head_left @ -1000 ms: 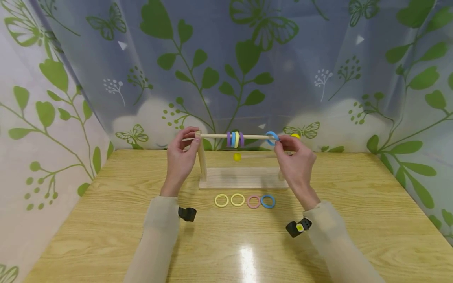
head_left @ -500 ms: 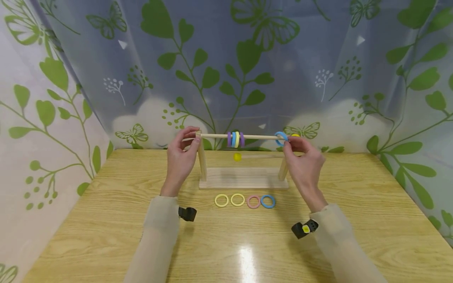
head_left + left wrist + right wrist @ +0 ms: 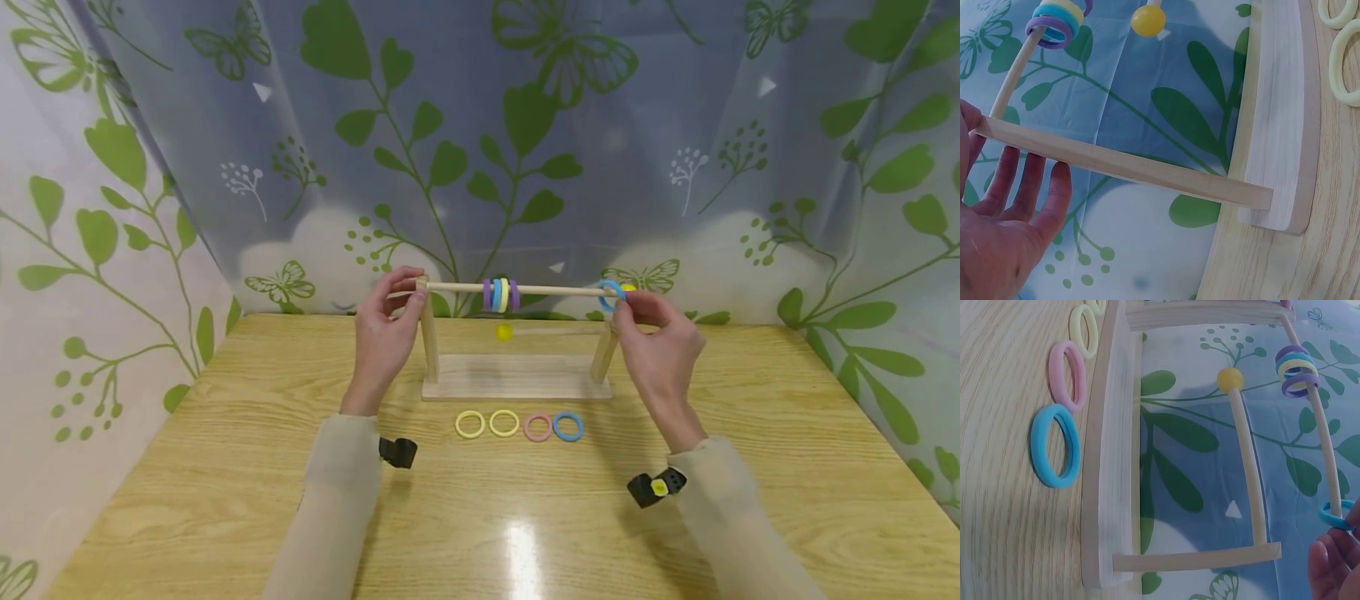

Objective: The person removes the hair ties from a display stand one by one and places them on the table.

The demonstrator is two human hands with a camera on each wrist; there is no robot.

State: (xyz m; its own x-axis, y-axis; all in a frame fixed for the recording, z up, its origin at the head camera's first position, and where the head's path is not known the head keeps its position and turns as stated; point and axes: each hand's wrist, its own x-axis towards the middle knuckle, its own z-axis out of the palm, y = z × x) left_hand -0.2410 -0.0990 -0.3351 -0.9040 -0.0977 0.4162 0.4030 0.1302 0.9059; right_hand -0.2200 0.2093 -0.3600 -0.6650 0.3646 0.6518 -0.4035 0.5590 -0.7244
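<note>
A wooden stand (image 3: 517, 388) holds a top rod (image 3: 555, 291) running right from its left post (image 3: 429, 346). My left hand (image 3: 386, 337) grips the top of that post between thumb and fingers. Two purple rings, a light-blue ring (image 3: 497, 295) and a pale-yellow ring hang together on the rod, left of its middle. Near the rod's right end, my right hand (image 3: 663, 354) pinches a blue ring (image 3: 1335, 517), and the rod passes through it. A yellow ball (image 3: 628, 288) shows just beyond that ring, partly hidden by the fingers.
A lower rod (image 3: 1247, 462) reaches left from the right post (image 3: 602, 357) and ends in a yellow ball (image 3: 504, 332). In front of the base, two yellow rings (image 3: 470, 425), a pink ring (image 3: 537, 427) and another blue ring (image 3: 567, 427) lie in a row. A patterned curtain hangs behind the table.
My right hand has moved right along the top rod, carrying the blue ring toward the yellow ball at the end. My left hand and the other rings have stayed put.
</note>
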